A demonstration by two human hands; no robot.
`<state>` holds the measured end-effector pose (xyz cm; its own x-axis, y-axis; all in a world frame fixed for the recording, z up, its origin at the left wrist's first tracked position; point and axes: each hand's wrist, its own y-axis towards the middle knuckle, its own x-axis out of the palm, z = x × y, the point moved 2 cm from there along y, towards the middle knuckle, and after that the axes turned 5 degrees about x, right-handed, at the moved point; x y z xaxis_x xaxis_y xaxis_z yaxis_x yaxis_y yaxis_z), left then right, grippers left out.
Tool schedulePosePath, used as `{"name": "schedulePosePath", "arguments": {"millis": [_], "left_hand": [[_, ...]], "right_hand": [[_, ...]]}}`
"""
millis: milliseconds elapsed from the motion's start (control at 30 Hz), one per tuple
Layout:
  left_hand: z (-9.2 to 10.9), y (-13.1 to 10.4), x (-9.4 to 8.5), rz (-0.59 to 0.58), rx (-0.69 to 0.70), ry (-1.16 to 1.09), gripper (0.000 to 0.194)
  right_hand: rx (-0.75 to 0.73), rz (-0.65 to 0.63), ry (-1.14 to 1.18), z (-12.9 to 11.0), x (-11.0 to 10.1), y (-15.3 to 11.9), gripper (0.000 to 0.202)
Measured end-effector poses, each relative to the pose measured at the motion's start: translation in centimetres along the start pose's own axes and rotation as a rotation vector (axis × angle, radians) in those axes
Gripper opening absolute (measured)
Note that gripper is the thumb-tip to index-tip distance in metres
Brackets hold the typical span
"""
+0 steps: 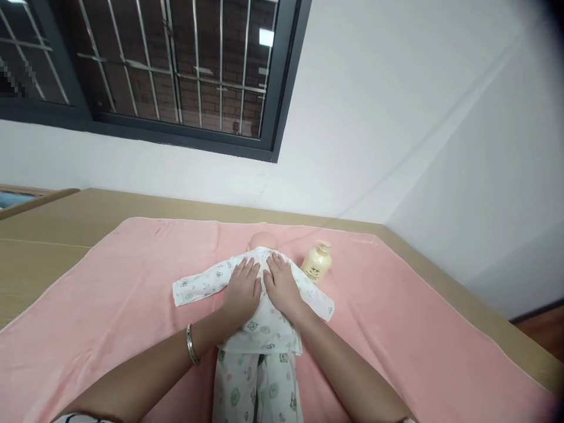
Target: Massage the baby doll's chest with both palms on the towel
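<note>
A baby doll (263, 240) lies on its back on a pink blanket (145, 264), its head at the far end. It wears a white printed long-sleeved top (259, 335) and matching trousers (235, 388). My left hand (244, 291) rests flat on the left side of the top's chest, fingers stretched out. On the right side of the chest lies my right hand (282, 285), also flat with fingers extended. Neither hand grips anything. The sleeves spread out to both sides. Beside the right sleeve is a pale yellow pump bottle (317, 262).
The blanket covers much of a wooden table (123, 202), which meets a white wall (374, 117). A dark-framed window (185, 70) with metal bars is above it. A curved wooden edge (48, 200) shows at the far left.
</note>
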<state>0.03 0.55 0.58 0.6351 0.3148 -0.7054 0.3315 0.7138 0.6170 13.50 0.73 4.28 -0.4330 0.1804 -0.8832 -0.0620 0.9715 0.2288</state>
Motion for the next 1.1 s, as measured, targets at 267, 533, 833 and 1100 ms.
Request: {"name": "schedulePosePath", "arguments": {"millis": [267,533,833,1100], "left_hand": [[0.3,-0.2,0.3,-0.032,-0.059,-0.019,0.047],[-1.9,1.8,-0.8,-0.126,-0.107,-0.141,0.045],[0.7,0.2,-0.6,-0.043,0.047,-0.014,0.041],[-1.8,2.0,-1.4,-0.081,0.015,0.034,0.041]], "right_hand": [[-0.027,0.088,-0.13,-1.4,0.2,-1.3,0.048],[-0.048,0.057,-0.174,-3.2,-0.2,-3.2,0.043],[-0.068,0.045,-0.069,-0.8,-1.0,-0.2,0.041],[-0.131,0.092,-0.266,-3.4,1.2,-3.9,0.048]]}}
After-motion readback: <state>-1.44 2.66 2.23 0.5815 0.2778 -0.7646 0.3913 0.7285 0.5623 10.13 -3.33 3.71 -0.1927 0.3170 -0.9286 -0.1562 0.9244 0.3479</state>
